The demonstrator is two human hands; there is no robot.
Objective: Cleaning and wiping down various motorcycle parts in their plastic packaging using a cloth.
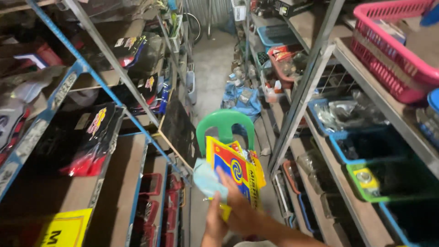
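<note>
Low in the middle of the aisle, both my hands are together on a flat yellow packet with a red and blue printed front. My right hand comes in from the lower right, and its fingers lie across the packet's front. Just below and to the left, my left hand grips the packet's lower edge together with a crumpled light blue cloth. Behind the packet stands a green plastic chair, with only its curved back showing.
Metal shelving with black and red packaged goods lines the left side. On the right, shelves carry a pink basket and blue and green bins of parts. A narrow concrete aisle runs ahead, with blue fabric on the floor.
</note>
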